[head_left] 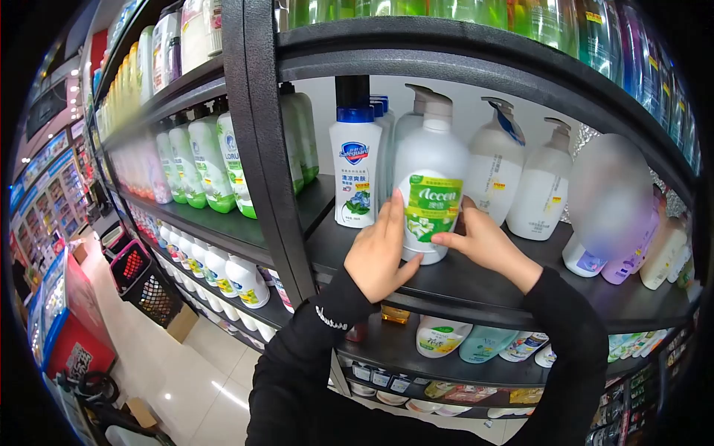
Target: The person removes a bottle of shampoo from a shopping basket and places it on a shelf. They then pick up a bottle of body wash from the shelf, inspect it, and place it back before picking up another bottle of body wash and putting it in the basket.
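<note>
A white pump bottle [432, 160] with a green "Accen" label stands upright at the front of the middle shelf, between my two hands. My left hand [381, 251] presses on its left side, fingers pointing up and thumb near the base. Around the right side my right hand [487, 244] curls, its thumb on the lower label and its other fingers partly hidden behind the bottle. Just left stands a white Safeguard bottle [355, 175] with a blue collar. White pump bottles [494, 175] stand to the right and behind.
A black shelf post [256, 149] rises left of my hands. The upper shelf edge [461, 48] runs above the bottles. Green-and-white bottles [207, 160] line the left section. Purple bottles [632, 245] stand at right, beside a blurred patch. A black basket [152, 286] is on the aisle's left side.
</note>
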Motion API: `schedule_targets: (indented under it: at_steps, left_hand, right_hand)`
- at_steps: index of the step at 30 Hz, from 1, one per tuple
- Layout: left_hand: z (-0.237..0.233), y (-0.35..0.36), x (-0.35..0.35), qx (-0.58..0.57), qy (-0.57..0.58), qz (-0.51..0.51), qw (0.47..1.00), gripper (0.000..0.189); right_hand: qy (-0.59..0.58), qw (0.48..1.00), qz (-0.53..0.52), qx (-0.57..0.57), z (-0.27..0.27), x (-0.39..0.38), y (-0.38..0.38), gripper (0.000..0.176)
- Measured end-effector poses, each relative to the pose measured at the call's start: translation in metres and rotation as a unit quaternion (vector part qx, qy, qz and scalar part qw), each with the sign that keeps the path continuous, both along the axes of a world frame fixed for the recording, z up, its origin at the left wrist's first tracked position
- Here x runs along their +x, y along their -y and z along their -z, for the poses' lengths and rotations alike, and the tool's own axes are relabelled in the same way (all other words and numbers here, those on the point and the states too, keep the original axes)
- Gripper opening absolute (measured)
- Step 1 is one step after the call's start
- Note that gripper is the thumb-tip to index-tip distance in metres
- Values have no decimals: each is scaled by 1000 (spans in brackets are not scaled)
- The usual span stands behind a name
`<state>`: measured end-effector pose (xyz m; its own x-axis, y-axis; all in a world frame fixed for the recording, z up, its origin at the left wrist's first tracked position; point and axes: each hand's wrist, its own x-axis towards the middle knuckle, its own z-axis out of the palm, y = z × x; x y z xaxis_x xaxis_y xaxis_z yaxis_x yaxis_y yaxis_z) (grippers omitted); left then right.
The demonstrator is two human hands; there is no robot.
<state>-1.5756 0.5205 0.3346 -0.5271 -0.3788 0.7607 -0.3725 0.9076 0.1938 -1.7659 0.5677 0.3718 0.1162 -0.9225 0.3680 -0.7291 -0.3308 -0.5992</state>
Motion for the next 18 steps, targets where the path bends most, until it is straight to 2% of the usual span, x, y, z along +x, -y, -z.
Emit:
schedule_targets:
  at_steps: [1, 3, 5, 11, 18]
  left_hand:
    - [1, 4, -1, 1, 1, 1, 1000, 87]
    - [4, 15, -4, -59, -25, 8, 998, 89]
    - [4, 18, -5, -35, -18, 9, 999, 88]
    - [5, 26, -9, 7, -27, -8, 1000, 88]
    - [7, 27, -10, 3, -35, -15, 999, 89]
  right_hand:
    - [-31, 997, 40, 55, -5, 3, 1, 63]
    - [-55, 996, 43, 56, -1, -1, 11, 66]
    - [-80, 995, 41, -31, 6, -6, 20, 67]
    - [-88, 992, 87, -9, -1, 5, 23, 68]
    - [-69, 994, 74, -53, 10, 3, 24, 67]
